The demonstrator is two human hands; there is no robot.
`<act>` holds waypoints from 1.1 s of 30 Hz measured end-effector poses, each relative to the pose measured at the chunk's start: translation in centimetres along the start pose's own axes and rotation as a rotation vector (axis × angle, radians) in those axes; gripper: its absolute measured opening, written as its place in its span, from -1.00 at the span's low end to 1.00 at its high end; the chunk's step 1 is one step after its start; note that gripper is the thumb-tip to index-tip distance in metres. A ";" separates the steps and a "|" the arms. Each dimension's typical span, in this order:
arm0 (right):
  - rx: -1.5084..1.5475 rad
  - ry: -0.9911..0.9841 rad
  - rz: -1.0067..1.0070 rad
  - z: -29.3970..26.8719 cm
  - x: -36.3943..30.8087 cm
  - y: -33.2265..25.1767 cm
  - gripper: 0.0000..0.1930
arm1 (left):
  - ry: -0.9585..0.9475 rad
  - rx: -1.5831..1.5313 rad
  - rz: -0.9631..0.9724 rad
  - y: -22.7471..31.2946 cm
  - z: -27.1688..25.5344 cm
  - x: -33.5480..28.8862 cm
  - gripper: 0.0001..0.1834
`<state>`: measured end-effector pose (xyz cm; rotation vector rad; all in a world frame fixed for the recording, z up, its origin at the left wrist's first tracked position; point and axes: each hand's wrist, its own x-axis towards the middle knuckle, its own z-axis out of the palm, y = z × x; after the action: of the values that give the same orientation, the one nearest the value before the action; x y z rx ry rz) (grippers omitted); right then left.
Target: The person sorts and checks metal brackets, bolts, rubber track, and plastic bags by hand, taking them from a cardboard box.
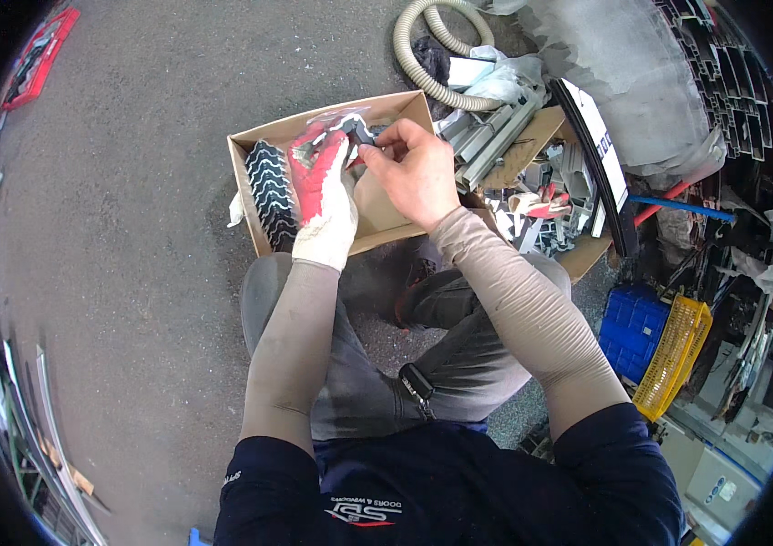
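An open cardboard box point(377, 240) stands in front of my knees. My left hand point(325, 202), in a white and red work glove, is closed around a small dark angled piece with a pale edge point(361, 130), held over the box. My right hand point(421, 175) is bare, its thumb and fingertips pinched together at the right end of that piece. Along the box's left side stands a row of several dark pieces with wavy pale edges point(270, 193). Clear plastic film point(336, 114) shows behind the gloved fingers. The glove hides part of the held piece.
Right of the box lie grey metal profiles point(500, 136), a second red and white glove point(541, 202) and a ribbed beige hose point(405, 50). Blue point(632, 332) and yellow point(673, 355) crates stand lower right. A red tray point(48, 59) is far left; long strips point(59, 446) line the left edge.
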<state>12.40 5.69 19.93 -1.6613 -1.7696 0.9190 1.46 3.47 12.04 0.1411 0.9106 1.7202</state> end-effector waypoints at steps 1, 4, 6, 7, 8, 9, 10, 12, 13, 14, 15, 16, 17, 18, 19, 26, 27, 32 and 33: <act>-0.011 -0.007 -0.002 -0.1 0.1 0.1 -0.74 | 0.001 0.001 0.000 0.1 0.1 -0.1 -0.48; 0.043 0.019 0.010 0.2 0.5 1.2 -0.66 | 0.021 -0.090 -0.018 0.5 0.6 -0.3 -0.54; 0.105 0.054 0.027 0.5 1.1 3.0 -0.60 | -0.018 -0.067 -0.070 0.5 0.9 -0.6 -0.49; 0.150 -0.004 0.071 0.7 1.5 3.3 -0.53 | -0.017 -0.066 -0.070 0.4 0.6 -0.4 -0.49; 0.194 -0.060 0.115 0.8 1.6 3.8 -0.46 | -0.034 -0.093 -0.060 0.1 0.3 -0.1 -0.51; 0.194 -0.059 0.116 0.7 1.6 4.2 -0.46 | -0.051 -0.119 -0.051 -0.2 0.0 0.3 -0.52; 0.212 -0.219 0.154 0.5 1.6 3.7 -0.45 | -0.046 -0.116 -0.050 -0.2 -0.4 0.6 -0.52; 0.231 -0.383 0.194 0.3 1.4 2.5 -0.44 | -0.024 -0.111 -0.034 -0.4 -1.3 1.0 -0.54; 0.146 -0.357 0.147 0.0 1.2 1.8 -0.45 | -0.023 -0.109 -0.035 -0.4 -1.5 1.2 -0.54; 0.061 -0.331 0.100 -0.1 1.1 1.4 -0.46 | -0.051 -0.139 -0.040 -0.4 -1.7 1.4 -0.54; 0.063 -0.333 0.101 0.2 1.2 1.8 -0.46 | -0.078 -0.168 -0.044 -0.5 -1.9 1.5 -0.55; 0.170 -0.355 0.148 0.2 1.6 2.2 -0.46 | -0.081 -0.170 -0.047 -0.6 -1.7 1.5 -0.55; 0.277 -0.376 0.194 0.2 1.9 2.7 -0.47 | -0.089 -0.181 -0.069 -0.8 -1.6 1.4 -0.56; 0.274 -0.373 0.195 0.1 1.9 3.1 -0.47 | -0.096 -0.193 -0.090 -1.0 -1.4 1.3 -0.57; 0.273 -0.352 0.171 0.2 1.9 3.1 -0.42 | -0.093 -0.191 -0.090 -0.8 -1.3 1.2 -0.57; 0.177 -0.320 0.108 -0.1 1.7 2.3 -0.36 | -0.101 -0.226 -0.106 0.2 -0.8 0.6 -0.61; 0.178 -0.319 0.109 -0.3 1.6 2.2 -0.36 | -0.126 -0.221 -0.113 0.2 -0.8 0.6 -0.60; -0.053 -0.293 0.030 -0.5 1.4 1.5 -0.42 | -0.158 -0.215 -0.071 0.3 -0.7 0.4 -0.60; -0.054 -0.290 0.032 -0.5 1.4 1.7 -0.42 | -0.172 -0.220 -0.091 0.3 -0.4 0.2 -0.60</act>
<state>13.68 7.13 18.83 -1.6605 -1.9758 1.1859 0.89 3.41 11.88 0.0985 0.5892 1.6819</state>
